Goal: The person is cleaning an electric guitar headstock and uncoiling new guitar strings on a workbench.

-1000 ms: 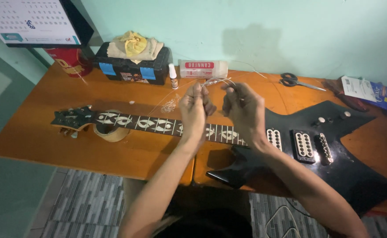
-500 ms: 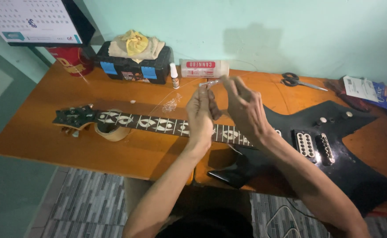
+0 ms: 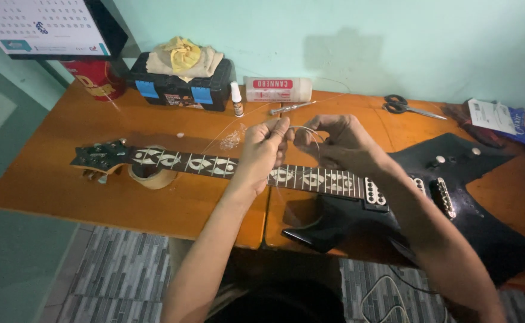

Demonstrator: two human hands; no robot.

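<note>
A black electric guitar (image 3: 472, 209) lies across the wooden table (image 3: 53, 173), its inlaid neck (image 3: 214, 165) pointing left and its headstock (image 3: 99, 155) resting on a tape roll (image 3: 149, 175). Both hands hover above the neck. My left hand (image 3: 262, 152) pinches a thin coiled guitar string (image 3: 310, 133). My right hand (image 3: 340, 143) grips the same coil from the right. A loose end of the string trails left toward the table's back.
Along the wall stand a red tin (image 3: 98, 78), a black toolbox (image 3: 178, 87) with yellow cloths on top, a small dropper bottle (image 3: 237, 100) and a white tube (image 3: 277, 90). Scissors (image 3: 409, 107) and a paper packet (image 3: 508, 122) lie at back right. A screwdriver (image 3: 292, 107) lies near the tube.
Both hands stay together above the neck, working the coiled string. The fingers have closed more tightly on the coil; the view shifted slightly.
</note>
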